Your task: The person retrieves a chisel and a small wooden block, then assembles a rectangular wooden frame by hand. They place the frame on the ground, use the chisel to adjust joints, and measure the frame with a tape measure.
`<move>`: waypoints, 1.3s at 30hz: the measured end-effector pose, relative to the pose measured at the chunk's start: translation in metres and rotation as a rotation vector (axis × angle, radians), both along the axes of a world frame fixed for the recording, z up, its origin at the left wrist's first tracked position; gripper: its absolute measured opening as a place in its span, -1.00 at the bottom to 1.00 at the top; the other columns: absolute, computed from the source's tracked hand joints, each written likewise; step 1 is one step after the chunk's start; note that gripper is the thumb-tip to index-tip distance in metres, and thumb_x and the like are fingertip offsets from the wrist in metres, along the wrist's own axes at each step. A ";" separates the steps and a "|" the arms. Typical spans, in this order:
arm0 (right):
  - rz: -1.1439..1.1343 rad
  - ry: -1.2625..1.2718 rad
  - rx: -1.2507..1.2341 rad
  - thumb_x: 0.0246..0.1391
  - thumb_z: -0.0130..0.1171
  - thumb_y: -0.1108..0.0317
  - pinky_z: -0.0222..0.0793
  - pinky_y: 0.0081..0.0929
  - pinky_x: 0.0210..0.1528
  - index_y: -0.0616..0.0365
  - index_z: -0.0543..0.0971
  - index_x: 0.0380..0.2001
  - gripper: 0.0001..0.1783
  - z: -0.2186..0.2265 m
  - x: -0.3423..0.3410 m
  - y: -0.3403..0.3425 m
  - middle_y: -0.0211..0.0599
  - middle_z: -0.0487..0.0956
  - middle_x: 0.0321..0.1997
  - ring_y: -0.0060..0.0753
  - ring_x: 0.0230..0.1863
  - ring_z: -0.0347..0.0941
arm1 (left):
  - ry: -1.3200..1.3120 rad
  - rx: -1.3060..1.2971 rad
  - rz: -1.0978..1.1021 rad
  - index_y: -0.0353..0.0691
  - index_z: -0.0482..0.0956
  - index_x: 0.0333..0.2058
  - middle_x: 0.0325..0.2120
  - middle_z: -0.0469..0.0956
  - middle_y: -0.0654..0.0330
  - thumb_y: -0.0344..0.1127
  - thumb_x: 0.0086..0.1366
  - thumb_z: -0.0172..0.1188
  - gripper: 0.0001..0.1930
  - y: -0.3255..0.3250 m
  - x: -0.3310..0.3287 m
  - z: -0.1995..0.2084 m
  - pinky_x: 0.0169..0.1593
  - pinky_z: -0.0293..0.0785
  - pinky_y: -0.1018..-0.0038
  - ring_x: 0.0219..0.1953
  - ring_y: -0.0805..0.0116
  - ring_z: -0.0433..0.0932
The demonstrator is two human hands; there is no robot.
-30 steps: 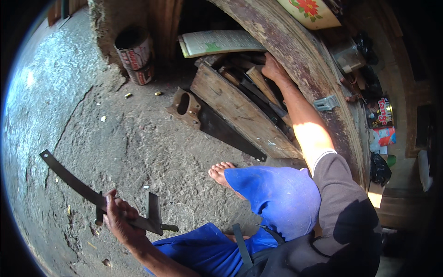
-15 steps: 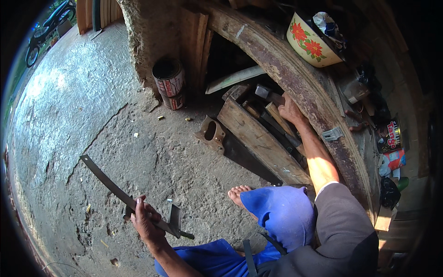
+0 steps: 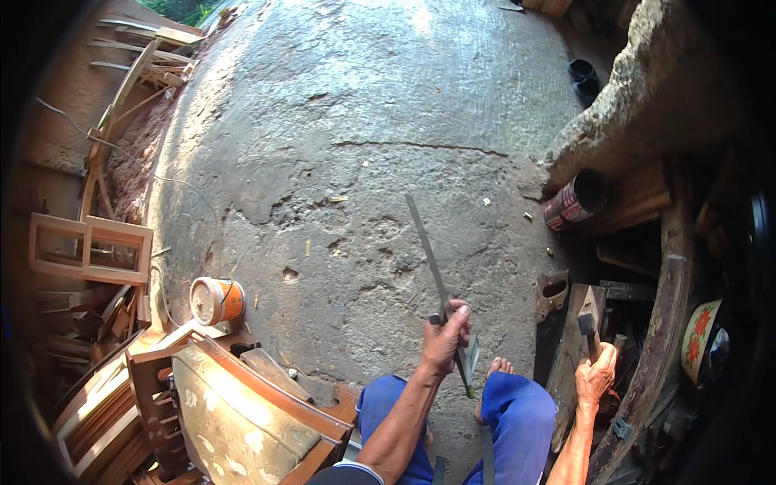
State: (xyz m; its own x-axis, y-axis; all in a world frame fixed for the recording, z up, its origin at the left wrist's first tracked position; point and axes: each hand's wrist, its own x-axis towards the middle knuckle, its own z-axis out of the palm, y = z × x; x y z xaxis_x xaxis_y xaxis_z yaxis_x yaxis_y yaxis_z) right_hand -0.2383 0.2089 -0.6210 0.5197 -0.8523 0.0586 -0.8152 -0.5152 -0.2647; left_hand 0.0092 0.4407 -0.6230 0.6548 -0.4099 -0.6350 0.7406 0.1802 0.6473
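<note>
there are two bare hands — one left hand point(image 3: 444, 338), one right hand point(image 3: 595, 376) — and two blue trouser legs point(image 3: 517, 420). of tools, one long metal bar point(image 3: 426, 245), one hammer point(image 3: 587, 325) and one handsaw point(image 3: 554, 302) can be counted; those inside the one wooden toolbox point(image 3: 569, 356) overlap too much for a number. among vessels are one orange bucket point(image 3: 231, 299), one bowl point(image 3: 698, 346) showing two red flowers point(image 3: 702, 320), and two dark round containers point(image 3: 588, 87). add one patterned seat pad point(image 3: 242, 432) and one metal latch point(image 3: 622, 428); the wood strips point(image 3: 128, 86) at left are too jumbled to tally.
</note>
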 end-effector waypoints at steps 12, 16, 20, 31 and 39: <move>0.311 -0.291 1.596 0.11 0.34 0.38 0.48 -0.45 -0.17 0.19 0.37 0.02 -0.53 0.295 0.183 0.064 -0.32 0.55 -0.16 -0.52 -0.20 0.50 | 0.391 -0.241 0.228 -0.08 0.59 -0.09 -0.14 0.67 0.21 -0.08 0.45 0.19 -0.76 -0.020 -0.034 0.238 -0.12 0.66 0.27 -0.17 0.32 0.67; 0.502 -0.115 1.563 0.08 0.37 0.34 0.45 -0.42 -0.06 0.21 0.36 0.04 -0.48 0.359 0.216 0.081 -0.31 0.51 -0.09 -0.50 -0.10 0.45 | 0.374 -0.228 0.287 -0.10 0.62 -0.08 -0.25 0.67 0.25 0.15 0.36 0.21 -0.56 -0.009 -0.010 0.273 -0.21 0.63 0.39 -0.24 0.38 0.67; 0.671 0.112 1.392 -0.02 0.45 0.23 0.42 -0.41 -0.09 0.21 0.38 -0.05 -0.43 0.382 0.266 0.089 -0.29 0.50 -0.14 -0.47 -0.11 0.43 | 0.427 -0.254 0.462 -0.09 0.61 -0.09 -0.29 0.66 0.29 0.30 0.26 0.25 -0.44 -0.006 0.023 0.288 -0.28 0.63 0.40 -0.33 0.36 0.67; 0.424 0.378 1.640 -0.10 0.41 0.33 0.41 -0.41 -0.27 0.15 0.37 -0.01 -0.41 0.398 0.508 0.103 -0.28 0.49 -0.29 -0.44 -0.31 0.46 | 0.381 -0.073 0.105 -0.20 0.51 0.15 0.09 0.51 0.09 0.69 0.07 0.04 0.04 0.012 0.250 0.315 0.17 0.33 0.31 0.15 0.29 0.42; 0.492 0.197 1.784 0.02 0.36 0.43 0.54 -0.26 -0.27 0.17 0.32 0.04 -0.45 0.439 0.719 0.131 -0.19 0.54 -0.24 -0.28 -0.33 0.57 | 0.104 -0.058 -0.006 -0.21 0.67 -0.13 -0.22 0.62 0.17 0.65 0.11 0.06 -0.09 0.052 0.465 0.361 -0.07 0.41 0.43 -0.15 0.38 0.52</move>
